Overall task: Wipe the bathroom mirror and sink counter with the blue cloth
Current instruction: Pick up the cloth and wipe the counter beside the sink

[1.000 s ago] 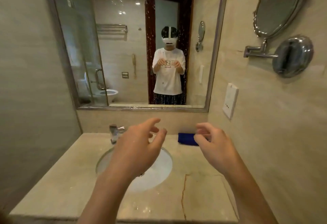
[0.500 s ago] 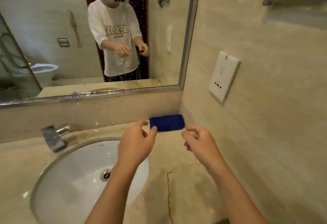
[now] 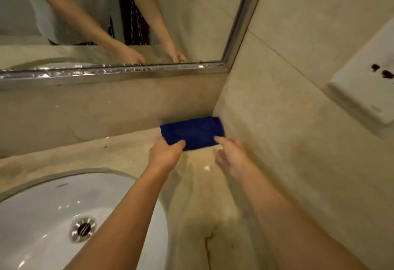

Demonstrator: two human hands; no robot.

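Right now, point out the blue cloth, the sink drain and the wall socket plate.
blue cloth (image 3: 193,131): head view, middle of its folded top face.
sink drain (image 3: 83,229): head view, centre of the metal strainer.
wall socket plate (image 3: 365,86): head view, white front face.

The blue cloth (image 3: 193,133) is boxed in by the side wall (image 3: 287,141) and backsplash (image 3: 106,109) (a tight corner); the counter (image 3: 128,152) in front lies open.

Beige counter (image 3: 119,154) w/ folded blue cloth (image 3: 193,131) in corner
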